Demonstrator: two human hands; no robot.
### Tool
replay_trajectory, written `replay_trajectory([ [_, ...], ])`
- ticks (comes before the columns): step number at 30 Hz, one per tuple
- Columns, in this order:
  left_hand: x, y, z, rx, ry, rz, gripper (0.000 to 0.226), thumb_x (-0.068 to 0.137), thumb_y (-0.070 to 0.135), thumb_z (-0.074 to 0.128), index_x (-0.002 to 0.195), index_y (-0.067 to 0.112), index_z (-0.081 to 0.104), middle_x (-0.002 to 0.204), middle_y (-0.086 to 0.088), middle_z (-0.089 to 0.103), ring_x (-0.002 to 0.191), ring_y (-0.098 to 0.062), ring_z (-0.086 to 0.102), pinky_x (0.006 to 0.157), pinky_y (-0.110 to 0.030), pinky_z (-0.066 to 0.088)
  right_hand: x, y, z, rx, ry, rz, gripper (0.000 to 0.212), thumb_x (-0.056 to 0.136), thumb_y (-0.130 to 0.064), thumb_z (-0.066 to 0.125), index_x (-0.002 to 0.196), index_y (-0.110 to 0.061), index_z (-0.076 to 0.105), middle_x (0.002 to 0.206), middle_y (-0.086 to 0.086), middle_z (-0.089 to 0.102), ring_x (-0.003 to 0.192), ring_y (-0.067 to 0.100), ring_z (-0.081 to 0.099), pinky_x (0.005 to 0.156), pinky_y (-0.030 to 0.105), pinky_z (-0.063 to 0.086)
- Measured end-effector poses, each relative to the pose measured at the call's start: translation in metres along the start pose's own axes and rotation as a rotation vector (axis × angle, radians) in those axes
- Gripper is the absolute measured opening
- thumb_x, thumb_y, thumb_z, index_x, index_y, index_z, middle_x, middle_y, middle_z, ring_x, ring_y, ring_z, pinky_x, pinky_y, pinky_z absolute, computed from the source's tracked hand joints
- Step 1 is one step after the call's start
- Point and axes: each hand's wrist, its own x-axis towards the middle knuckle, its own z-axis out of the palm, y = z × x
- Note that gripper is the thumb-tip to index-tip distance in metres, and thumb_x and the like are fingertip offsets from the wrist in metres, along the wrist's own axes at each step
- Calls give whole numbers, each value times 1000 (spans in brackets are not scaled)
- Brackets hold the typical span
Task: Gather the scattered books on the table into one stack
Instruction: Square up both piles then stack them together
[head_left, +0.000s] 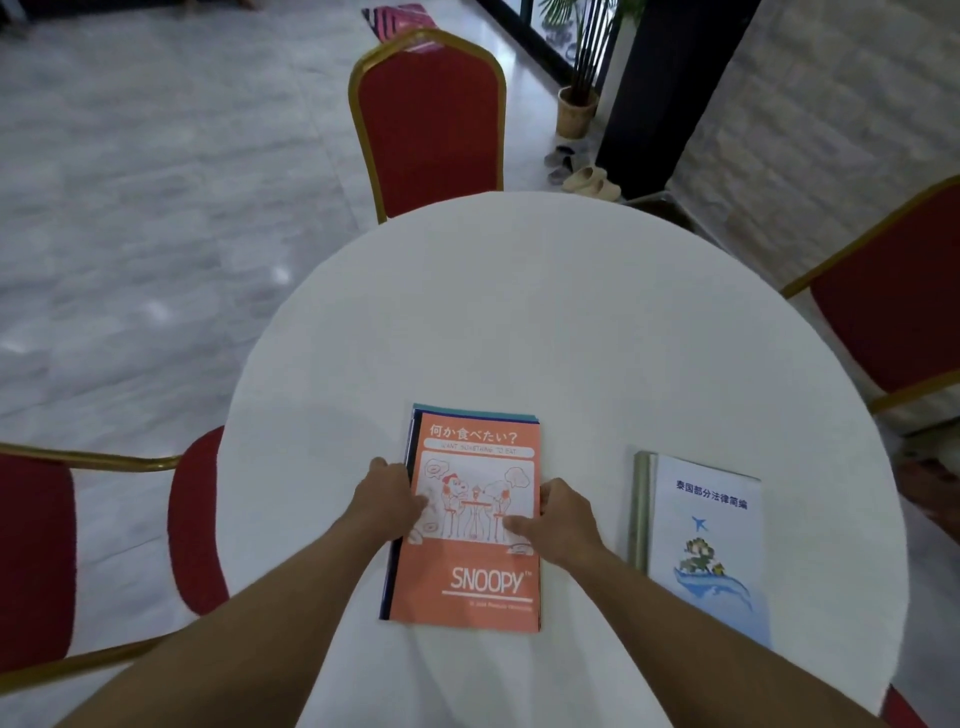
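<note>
An orange Snoopy notebook (478, 577) lies on top of a small stack of books; dark blue and teal edges (470, 409) show beneath it. The stack rests on the round white table (545, 312), near its front. My left hand (387, 499) grips the stack's left edge, thumb on the cover. On the right edge, my right hand (558, 522) holds the stack with its thumb lying on the cover. A white and blue book with a grey spine (706, 545) lies apart on the table, to the right of the stack.
Red chairs with gold frames stand around the table: one at the far side (428, 124), one at the right (893, 306), one at the left (36, 561). Slippers (589, 182) and a potted plant (576, 109) are on the floor beyond.
</note>
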Motion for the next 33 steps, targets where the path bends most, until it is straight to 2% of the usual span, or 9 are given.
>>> replay_trajectory([
  [4, 1, 0, 4, 11, -10, -13, 39, 95, 31, 61, 126, 7, 57, 131, -13, 55, 111, -30, 66, 92, -40, 58, 0, 3, -2, 16, -14, 20, 51, 79, -37, 85, 113, -21, 51, 117, -1, 71, 94, 17, 73, 68, 23, 56],
  [8, -5, 6, 7, 68, 66, -7, 42, 93, 33, 64, 128, 12, 53, 129, -9, 52, 111, -28, 65, 88, -34, 59, 2, 7, -4, 1, -29, 5, 50, 80, -43, 82, 112, -21, 50, 116, -2, 71, 88, 13, 70, 67, 21, 55],
  [12, -13, 14, 10, 221, 171, 87, 58, 91, 36, 65, 139, 13, 42, 133, -7, 48, 115, -22, 59, 89, -30, 55, 0, 10, -13, 5, -11, -4, 61, 83, -52, 76, 128, -20, 49, 127, -1, 64, 105, 18, 66, 79, 27, 54],
  [14, -16, 24, 11, 298, 190, 153, 54, 91, 35, 61, 138, 13, 44, 135, -8, 48, 116, -22, 56, 91, -31, 54, -2, 17, -27, 2, 61, -39, 64, 85, -50, 74, 136, -19, 49, 131, 2, 61, 112, 19, 63, 84, 29, 49],
  [20, -25, 91, 29, 351, 117, 289, 48, 96, 33, 53, 139, 13, 47, 145, -9, 46, 129, -26, 50, 104, -39, 47, -16, 64, -91, 23, 389, -159, 37, 89, -27, 73, 122, -14, 62, 115, 6, 60, 113, 24, 58, 97, 34, 44],
  [24, -29, 144, 57, 297, -28, 368, 50, 95, 32, 49, 140, 12, 45, 141, -10, 45, 131, -29, 46, 106, -42, 43, -25, 108, -130, -61, 586, -45, 49, 85, -30, 77, 127, -12, 62, 126, 13, 57, 123, 33, 50, 104, 42, 38],
  [27, -32, 180, 84, 259, -109, 394, 51, 95, 35, 50, 139, 8, 44, 138, -12, 46, 130, -29, 48, 107, -40, 42, -28, 140, -150, -48, 553, 138, 75, 81, -44, 79, 142, -13, 48, 143, 14, 44, 134, 36, 40, 110, 45, 33],
  [30, -35, 206, 110, 187, -213, 358, 57, 97, 40, 50, 140, 3, 43, 139, -16, 48, 131, -30, 47, 107, -35, 39, -30, 165, -162, 64, 420, 255, 97, 76, -49, 82, 151, -8, 36, 148, 19, 42, 138, 38, 43, 113, 46, 36],
  [33, -38, 226, 130, 58, -291, 262, 55, 94, 41, 55, 132, 1, 49, 135, -17, 55, 126, -31, 51, 102, -34, 42, -26, 180, -164, 245, 293, 262, 91, 73, -39, 88, 144, -2, 45, 137, 21, 56, 126, 35, 59, 107, 47, 48],
])
